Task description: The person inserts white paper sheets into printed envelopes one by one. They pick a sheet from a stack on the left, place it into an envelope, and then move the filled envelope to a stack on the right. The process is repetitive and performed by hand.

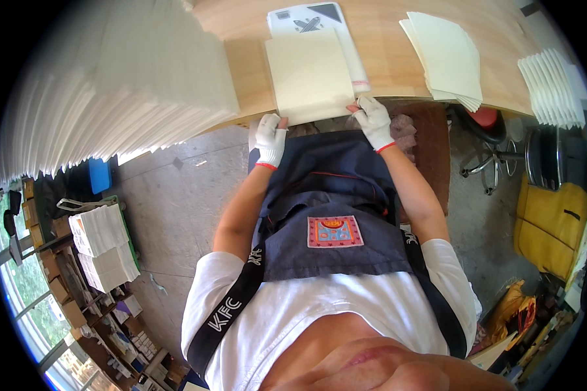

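A cream paper sheet (310, 75) lies at the table's near edge, its front edge reaching slightly over it. Beneath it, a white printed sheet or packet (342, 26) with dark drawings sticks out at the back and right. My left hand (269, 140), in a white knit glove with a red cuff, is closed at the cream sheet's near left corner. At the near right corner, my right hand (373, 122), gloved alike, pinches the edge with thumb and fingers. The bare thumb tips show on both hands; the fingertips under the paper are hidden.
Tall stacks of white paper (130, 78) crowd the table's left. Right of the sheet lie fanned cream sheets (443, 58) and a white folded stack (551, 88). A wheeled chair (492, 156) stands at right; bundled paper (104, 247) sits on the left floor.
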